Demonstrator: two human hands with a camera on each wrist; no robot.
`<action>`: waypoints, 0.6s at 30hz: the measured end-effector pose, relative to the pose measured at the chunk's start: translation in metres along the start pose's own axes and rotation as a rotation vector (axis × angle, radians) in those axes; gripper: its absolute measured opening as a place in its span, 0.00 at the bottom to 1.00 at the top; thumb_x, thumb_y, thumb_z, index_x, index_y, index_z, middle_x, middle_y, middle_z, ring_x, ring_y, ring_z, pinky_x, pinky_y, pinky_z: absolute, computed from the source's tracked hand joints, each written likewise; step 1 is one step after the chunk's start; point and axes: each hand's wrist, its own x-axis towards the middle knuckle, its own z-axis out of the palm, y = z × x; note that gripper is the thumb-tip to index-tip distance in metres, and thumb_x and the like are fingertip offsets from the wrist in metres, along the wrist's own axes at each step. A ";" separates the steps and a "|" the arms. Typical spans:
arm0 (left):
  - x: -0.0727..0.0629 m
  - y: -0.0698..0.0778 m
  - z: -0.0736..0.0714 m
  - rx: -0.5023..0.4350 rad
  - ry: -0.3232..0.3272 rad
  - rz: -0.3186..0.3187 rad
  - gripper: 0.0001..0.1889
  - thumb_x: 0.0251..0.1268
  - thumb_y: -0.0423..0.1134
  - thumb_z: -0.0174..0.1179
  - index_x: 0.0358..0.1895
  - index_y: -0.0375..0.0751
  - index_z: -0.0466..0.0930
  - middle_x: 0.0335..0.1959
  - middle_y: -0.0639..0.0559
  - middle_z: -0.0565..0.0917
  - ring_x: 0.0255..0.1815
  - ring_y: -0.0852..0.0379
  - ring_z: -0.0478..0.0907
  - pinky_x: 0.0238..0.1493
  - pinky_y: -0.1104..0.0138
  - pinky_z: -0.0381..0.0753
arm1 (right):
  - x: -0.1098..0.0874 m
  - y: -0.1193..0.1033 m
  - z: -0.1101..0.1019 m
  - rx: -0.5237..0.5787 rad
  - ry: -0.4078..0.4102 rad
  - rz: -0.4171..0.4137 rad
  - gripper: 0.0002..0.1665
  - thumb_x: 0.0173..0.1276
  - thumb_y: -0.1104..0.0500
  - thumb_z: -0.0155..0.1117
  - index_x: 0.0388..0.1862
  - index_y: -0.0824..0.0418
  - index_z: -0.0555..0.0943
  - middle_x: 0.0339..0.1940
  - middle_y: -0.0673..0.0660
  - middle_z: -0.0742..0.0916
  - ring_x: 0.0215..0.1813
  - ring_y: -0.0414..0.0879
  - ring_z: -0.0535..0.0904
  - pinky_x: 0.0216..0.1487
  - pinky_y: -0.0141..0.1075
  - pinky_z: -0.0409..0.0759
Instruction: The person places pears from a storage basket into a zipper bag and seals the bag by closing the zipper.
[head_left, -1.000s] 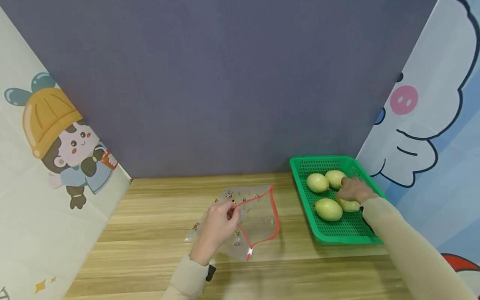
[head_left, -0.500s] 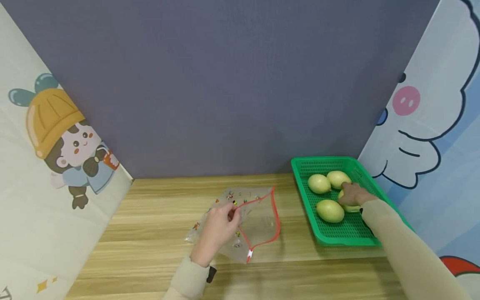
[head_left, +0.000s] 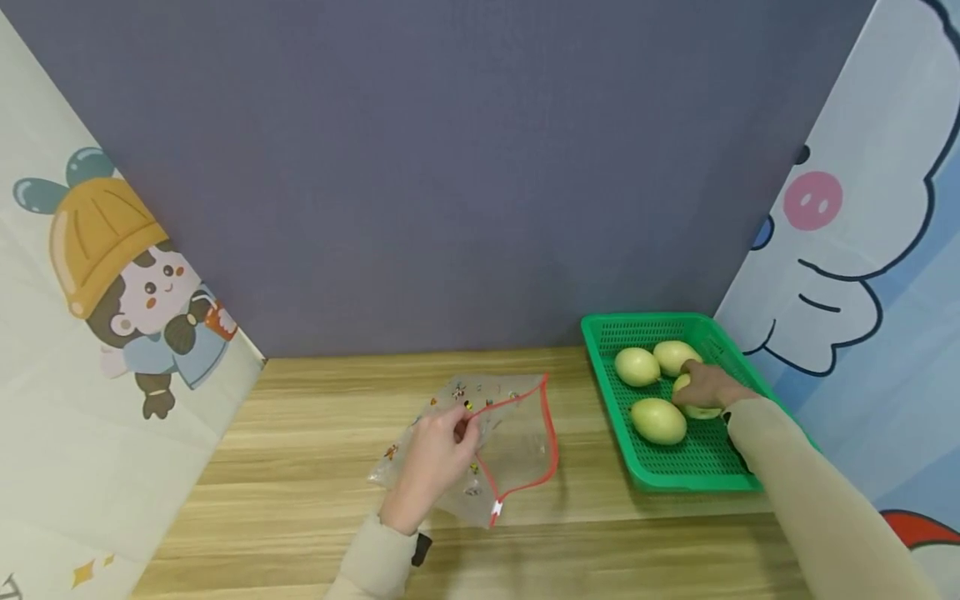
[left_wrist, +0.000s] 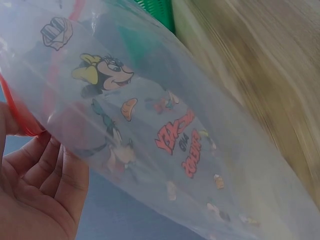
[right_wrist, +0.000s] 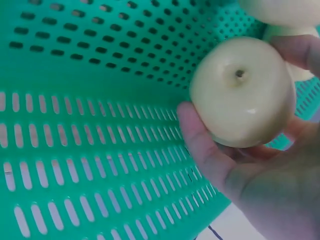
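L hand (head_left: 433,450) pinching red rim (head_left: 552,429) of clear printed bag (head_left: 513,450), mouth gaping, on wood surface (head_left: 300,467); R hand (head_left: 708,389) gripping pale fruit (right_wrist: 242,95) in green basket (head_left: 641,477), w/ 3 other fruits (head_left: 658,421) nearby, bag to L.

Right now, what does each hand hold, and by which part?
Left hand pinches the clear bag by its red rim; right hand grips a pale fruit around its sides.

A small booth-like corner, its wider building impossible to tell: a wood-grain tabletop (head_left: 300,483) meets a plain grey-blue panel (head_left: 450,175), between a pale left wall (head_left: 60,433) showing a cartoon child (head_left: 146,287) and a blue-and-white cartoon right wall (head_left: 907,358).
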 end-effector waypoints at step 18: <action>0.000 0.001 0.002 -0.021 0.004 0.011 0.06 0.66 0.29 0.61 0.31 0.38 0.84 0.20 0.59 0.80 0.19 0.70 0.72 0.20 0.75 0.77 | -0.010 -0.028 -0.021 0.326 0.045 0.013 0.48 0.75 0.45 0.53 0.80 0.70 0.48 0.68 0.79 0.66 0.52 0.62 0.75 0.44 0.51 0.83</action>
